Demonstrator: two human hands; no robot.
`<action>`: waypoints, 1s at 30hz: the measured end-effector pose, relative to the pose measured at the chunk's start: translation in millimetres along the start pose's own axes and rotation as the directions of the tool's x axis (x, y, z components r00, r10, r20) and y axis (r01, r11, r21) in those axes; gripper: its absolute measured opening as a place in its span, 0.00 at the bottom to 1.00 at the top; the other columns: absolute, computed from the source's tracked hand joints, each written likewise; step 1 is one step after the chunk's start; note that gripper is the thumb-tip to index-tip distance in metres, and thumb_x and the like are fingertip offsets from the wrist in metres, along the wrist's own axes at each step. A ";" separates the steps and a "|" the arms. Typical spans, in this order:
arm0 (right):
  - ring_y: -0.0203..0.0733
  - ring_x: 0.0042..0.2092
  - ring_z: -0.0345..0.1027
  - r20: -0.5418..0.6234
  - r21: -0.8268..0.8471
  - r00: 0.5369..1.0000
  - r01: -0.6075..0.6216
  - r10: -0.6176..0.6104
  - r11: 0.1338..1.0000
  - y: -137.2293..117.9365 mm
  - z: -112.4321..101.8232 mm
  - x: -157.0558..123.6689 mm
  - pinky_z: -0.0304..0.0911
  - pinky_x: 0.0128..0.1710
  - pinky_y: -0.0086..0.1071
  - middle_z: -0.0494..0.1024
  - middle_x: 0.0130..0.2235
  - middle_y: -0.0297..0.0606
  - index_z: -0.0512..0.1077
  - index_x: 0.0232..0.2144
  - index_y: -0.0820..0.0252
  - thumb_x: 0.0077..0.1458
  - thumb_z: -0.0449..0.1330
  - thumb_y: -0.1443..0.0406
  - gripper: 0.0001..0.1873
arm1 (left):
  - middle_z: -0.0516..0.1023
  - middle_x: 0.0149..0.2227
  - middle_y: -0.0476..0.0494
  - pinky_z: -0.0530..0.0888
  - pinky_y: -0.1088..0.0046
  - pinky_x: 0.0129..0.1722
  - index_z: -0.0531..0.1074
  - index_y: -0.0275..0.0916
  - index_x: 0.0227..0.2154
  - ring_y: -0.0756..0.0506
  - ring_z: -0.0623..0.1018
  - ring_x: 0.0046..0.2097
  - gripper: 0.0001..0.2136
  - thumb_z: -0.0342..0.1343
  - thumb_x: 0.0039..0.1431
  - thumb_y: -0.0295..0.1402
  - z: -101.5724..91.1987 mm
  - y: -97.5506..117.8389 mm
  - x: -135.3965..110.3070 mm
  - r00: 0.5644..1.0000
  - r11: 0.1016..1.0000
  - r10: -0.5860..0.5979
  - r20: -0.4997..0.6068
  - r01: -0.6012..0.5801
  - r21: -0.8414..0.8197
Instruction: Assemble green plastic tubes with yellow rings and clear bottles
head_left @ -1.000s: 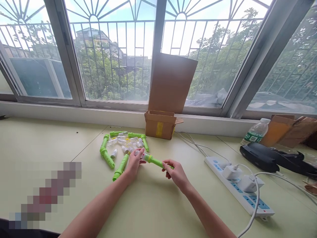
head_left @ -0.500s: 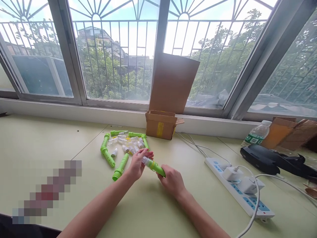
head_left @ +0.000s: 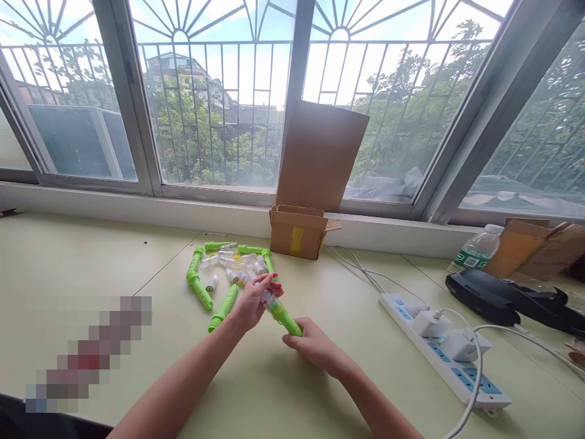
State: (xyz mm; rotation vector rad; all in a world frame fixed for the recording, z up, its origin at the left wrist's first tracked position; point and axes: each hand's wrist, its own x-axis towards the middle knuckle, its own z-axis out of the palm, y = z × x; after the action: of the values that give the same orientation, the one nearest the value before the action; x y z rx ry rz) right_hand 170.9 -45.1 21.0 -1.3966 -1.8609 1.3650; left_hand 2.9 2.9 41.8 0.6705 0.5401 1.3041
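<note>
Between my hands is a small flashlight-like tube [head_left: 287, 320] with a green handle and a clear ribbed head. My left hand [head_left: 254, 300] is closed around the clear end. The green end sits in the grip of my right hand [head_left: 311, 342], fingers wrapped round it. Just beyond my left hand, several clear and white plastic pieces [head_left: 233, 259] lie in a loose pile. Several green tubes surround them, among them one near my left wrist [head_left: 223, 308] and one at the left [head_left: 199, 289].
An opened cardboard box [head_left: 297, 233] stands against the window ledge. On the right lie a white power strip [head_left: 443, 353] with plugged-in chargers and cables, a black strapped device [head_left: 482, 296] and a plastic bottle [head_left: 478, 247]. A pixelated patch [head_left: 91, 353] covers something at the left.
My right hand has shifted slightly down along the green handle, so more of the handle shows. The tube now points a little more downward. My left hand stays on the clear end.
</note>
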 end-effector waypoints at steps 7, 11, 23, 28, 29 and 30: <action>0.28 0.15 0.42 0.194 0.150 0.967 -0.197 0.167 0.969 -3.3 1.2 -3.2 0.39 0.15 0.25 0.53 0.15 0.21 0.52 0.24 0.55 0.49 0.55 0.63 0.12 | 0.77 0.29 0.45 0.74 0.65 0.43 0.72 0.35 0.41 0.48 0.77 0.31 0.18 0.66 0.49 0.36 -4.5 5.2 2.3 0.991 0.998 -0.064 0.118 0.065 0.000; 0.31 0.22 0.53 -0.252 -0.285 0.960 0.049 -0.124 0.957 0.4 12.5 3.9 0.44 0.22 0.26 0.62 0.20 0.28 0.54 0.21 0.57 0.51 0.54 0.67 0.11 | 0.78 0.36 0.40 0.74 0.67 0.43 0.69 0.36 0.43 0.46 0.79 0.37 0.20 0.66 0.49 0.38 -1.2 1.5 1.5 0.999 0.999 -0.039 0.027 0.040 -0.031; 0.33 0.22 0.50 -0.423 -0.519 0.879 -0.036 -0.220 0.854 5.2 28.8 4.3 0.40 0.24 0.29 0.61 0.19 0.28 0.57 0.22 0.57 0.49 0.51 0.72 0.08 | 0.74 0.23 0.49 0.72 0.71 0.36 0.72 0.35 0.36 0.49 0.76 0.26 0.18 0.67 0.45 0.40 6.6 -7.1 -6.2 0.996 1.000 -0.019 -0.092 0.018 -0.007; 0.31 0.23 0.47 -0.263 -0.117 0.953 0.120 -0.147 0.986 -5.0 31.9 -0.3 0.44 0.22 0.27 0.54 0.20 0.26 0.51 0.20 0.57 0.46 0.51 0.70 0.10 | 0.68 0.18 0.54 0.72 0.71 0.35 0.73 0.34 0.36 0.53 0.71 0.21 0.17 0.67 0.46 0.40 5.6 -5.2 -5.6 0.995 1.000 -0.013 -0.104 0.014 0.011; 0.30 0.22 0.46 -0.227 -0.037 0.966 0.119 -0.124 0.992 -6.3 32.2 -1.2 0.43 0.22 0.26 0.53 0.20 0.25 0.51 0.21 0.56 0.45 0.52 0.69 0.11 | 0.68 0.18 0.54 0.73 0.71 0.36 0.73 0.34 0.36 0.53 0.70 0.21 0.17 0.67 0.46 0.39 5.8 -4.8 -5.9 0.995 1.000 -0.013 -0.097 0.014 0.009; 0.30 0.21 0.45 -0.183 0.039 0.980 0.093 -0.084 0.995 -7.5 32.3 -2.0 0.43 0.20 0.26 0.52 0.20 0.24 0.52 0.22 0.56 0.45 0.53 0.68 0.10 | 0.67 0.17 0.55 0.73 0.70 0.37 0.73 0.34 0.35 0.53 0.69 0.21 0.17 0.66 0.46 0.39 5.8 -4.3 -6.3 0.996 1.000 -0.016 -0.088 0.017 0.005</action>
State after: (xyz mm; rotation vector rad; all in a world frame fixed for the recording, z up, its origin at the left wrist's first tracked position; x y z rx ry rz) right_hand 142.6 -61.2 14.6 -1.3493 -1.7402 1.1893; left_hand 8.8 -4.7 42.7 0.6141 0.6200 1.3218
